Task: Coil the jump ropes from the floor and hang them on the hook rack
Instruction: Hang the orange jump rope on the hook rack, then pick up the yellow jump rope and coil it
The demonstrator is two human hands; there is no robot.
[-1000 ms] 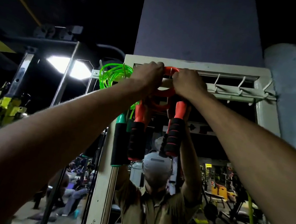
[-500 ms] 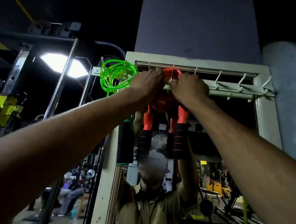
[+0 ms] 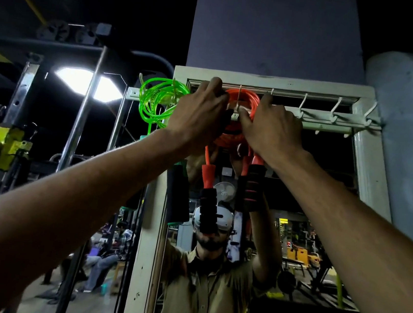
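A white hook rack (image 3: 321, 119) runs across the top of a mirror frame. A coiled orange jump rope (image 3: 240, 99) sits over one hook, and its orange-and-black handles (image 3: 208, 207) dangle below. My left hand (image 3: 197, 117) grips the coil's left side. My right hand (image 3: 268, 128) grips the right side, fingers over the rack bar. Further left on the rack hangs a coiled green jump rope (image 3: 157, 102), whose dark handle (image 3: 176, 197) hangs straight down.
Three bare hooks (image 3: 335, 108) stand free on the rack to the right. A large grey pipe (image 3: 412, 149) rises at the far right. The mirror (image 3: 303, 237) below reflects a person with raised arms. Gym machines (image 3: 0, 147) and a bright lamp (image 3: 89, 84) are on the left.
The orange coil has gone up from below the rack bar onto a hook. Both hands rose with it and still hold it. The handles now swing lower and apart.
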